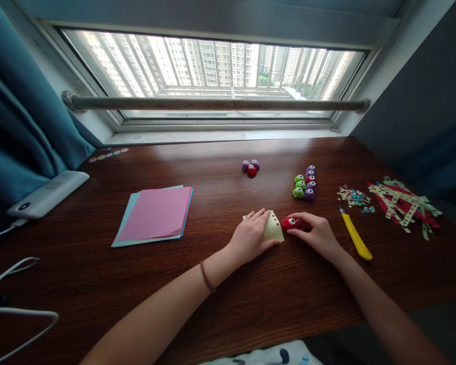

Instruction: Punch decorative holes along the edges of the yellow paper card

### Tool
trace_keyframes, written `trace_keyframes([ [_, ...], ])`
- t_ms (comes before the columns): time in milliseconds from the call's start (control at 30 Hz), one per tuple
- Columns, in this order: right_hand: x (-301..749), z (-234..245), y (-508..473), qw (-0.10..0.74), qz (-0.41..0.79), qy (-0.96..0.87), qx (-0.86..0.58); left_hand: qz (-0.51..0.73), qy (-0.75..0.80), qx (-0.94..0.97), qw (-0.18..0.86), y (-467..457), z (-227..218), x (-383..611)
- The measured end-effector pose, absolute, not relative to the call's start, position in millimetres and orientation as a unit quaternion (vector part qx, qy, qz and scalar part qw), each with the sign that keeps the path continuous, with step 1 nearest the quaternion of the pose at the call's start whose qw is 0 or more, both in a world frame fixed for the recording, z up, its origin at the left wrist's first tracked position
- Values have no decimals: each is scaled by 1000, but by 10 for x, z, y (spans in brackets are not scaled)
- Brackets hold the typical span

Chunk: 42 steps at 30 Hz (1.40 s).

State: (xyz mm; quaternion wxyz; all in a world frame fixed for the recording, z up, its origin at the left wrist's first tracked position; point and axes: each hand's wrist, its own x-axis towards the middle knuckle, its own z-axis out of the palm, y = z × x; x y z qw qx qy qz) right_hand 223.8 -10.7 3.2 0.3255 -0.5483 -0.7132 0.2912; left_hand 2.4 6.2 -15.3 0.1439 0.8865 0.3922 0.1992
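Observation:
My left hand [252,234] lies flat with fingers stretched out, holding down a pale yellow sheet of paper [274,230] on the table. A row of small star-shaped holes runs along the sheet's right edge. Between the thumb and fingers of my right hand [316,233] is a red craft punch [288,223] with a white eye-like button. It sits at the paper's right edge; whether the edge is inside its slot I cannot tell. To the right of my right hand lies a yellow utility knife [355,235], its tip pointing away from me.
Green and purple punches [299,186] stand in a group behind my right hand, and a smaller cluster [252,171] farther back. Punched bits [352,196] and paper strips [403,203] lie right. At left are coloured sheets [155,213], a white power bank [49,193] and cables [26,309].

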Motion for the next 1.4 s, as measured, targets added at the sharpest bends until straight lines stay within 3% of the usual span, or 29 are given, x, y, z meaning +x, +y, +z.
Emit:
trace_keyframes([
  [1400, 2196, 55, -149, 307, 342, -741, -490, 172, 395, 896, 106, 17, -70, 43],
])
